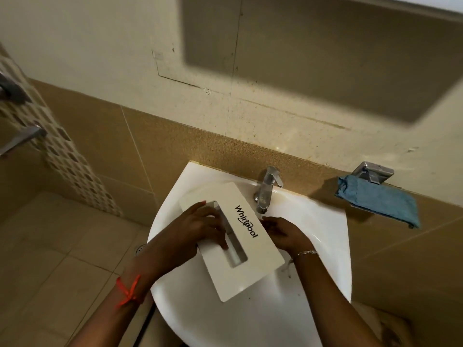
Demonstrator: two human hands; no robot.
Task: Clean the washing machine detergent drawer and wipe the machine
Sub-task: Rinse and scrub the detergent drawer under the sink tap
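Note:
The white detergent drawer (250,266), front panel up with black lettering, is held slantwise over the white sink (323,226). My left hand (200,229) grips its left edge, fingers reaching into the handle recess. My right hand (283,232) holds the drawer's right side just below the tap, its fingers curled under the panel edge and partly hidden. The drawer's compartments are hidden beneath the panel.
A chrome tap (266,190) stands at the sink's back rim. A folded blue cloth (378,201) lies on a metal shelf to the right. Tiled wall runs behind; tiled floor and a floor drain (140,248) lie to the left. Metal fittings (22,139) jut out at far left.

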